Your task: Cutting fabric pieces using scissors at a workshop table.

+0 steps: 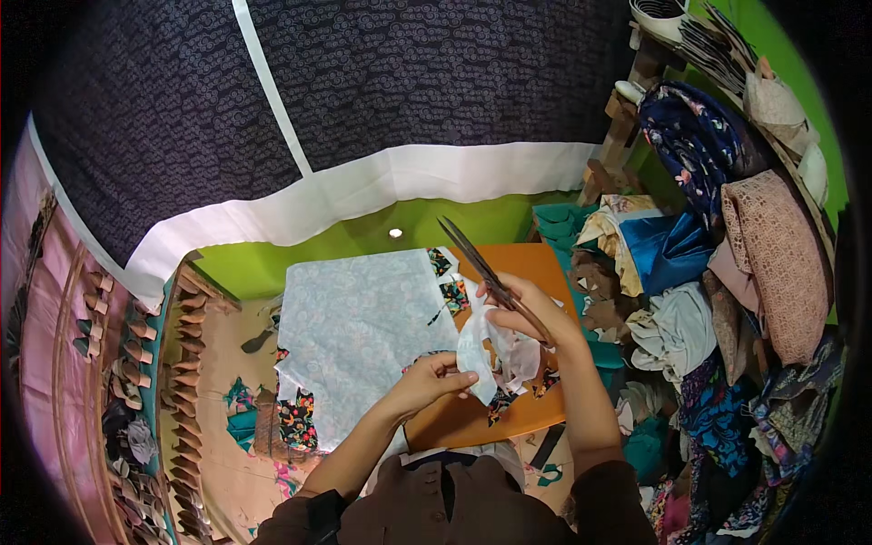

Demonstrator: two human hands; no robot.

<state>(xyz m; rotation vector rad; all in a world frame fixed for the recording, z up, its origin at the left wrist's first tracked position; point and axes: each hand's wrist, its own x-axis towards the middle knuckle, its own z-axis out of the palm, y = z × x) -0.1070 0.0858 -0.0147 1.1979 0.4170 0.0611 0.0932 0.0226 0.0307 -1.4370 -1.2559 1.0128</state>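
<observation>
Scissors (pixel 474 257) stand out as the main risk here: the right hand (pixel 522 307) is closed round their handles while also pinching the small white fabric piece (pixel 486 350), blades pointing up and away, so I judge a slip could nick the left hand (pixel 427 380), whose fingers are pinched shut on the same piece just below. That piece hangs above the near right part of the orange desk (pixel 536 272), and it could snag or tear if tugged unevenly; I count 1 pair of scissors, 1 small piece, 1 large pale sheet (pixel 363 336) over the desk's left side, 2 hands
</observation>
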